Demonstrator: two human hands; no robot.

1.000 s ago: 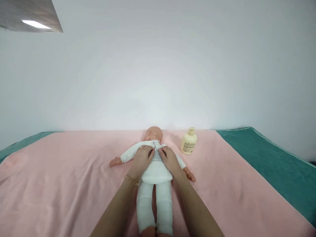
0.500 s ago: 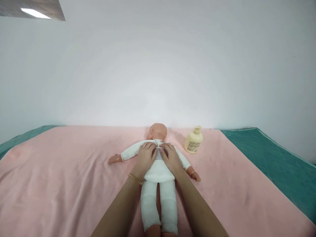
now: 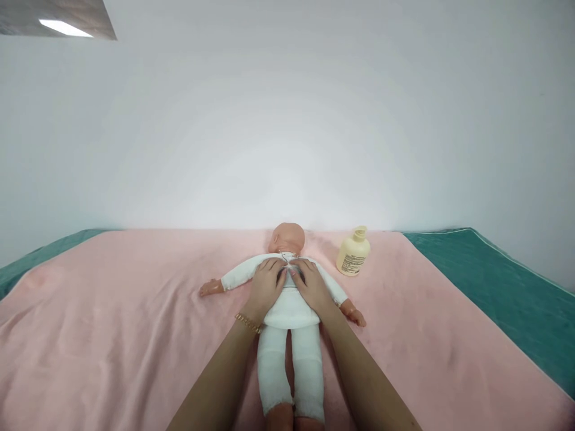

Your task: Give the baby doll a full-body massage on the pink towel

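A baby doll with a white cloth body lies face down, its bald head away from me and its arms spread. My left hand rests flat on the left side of its upper back, fingers stretched toward the neck. On the other side, my right hand lies the same way, so the two thumbs come close together near the spine. Between the hands a grey patch and a dark thread show on the doll's back. Neither hand grips anything. A bracelet circles my left wrist.
To the right of the doll's head stands a pale yellow pump bottle with printed text. Under everything spreads a pink blanket, with a green sheet showing at both sides. A white wall rises behind the far edge.
Both hands stay on the doll's upper back with hardly any movement. The whole view has shifted very slightly.
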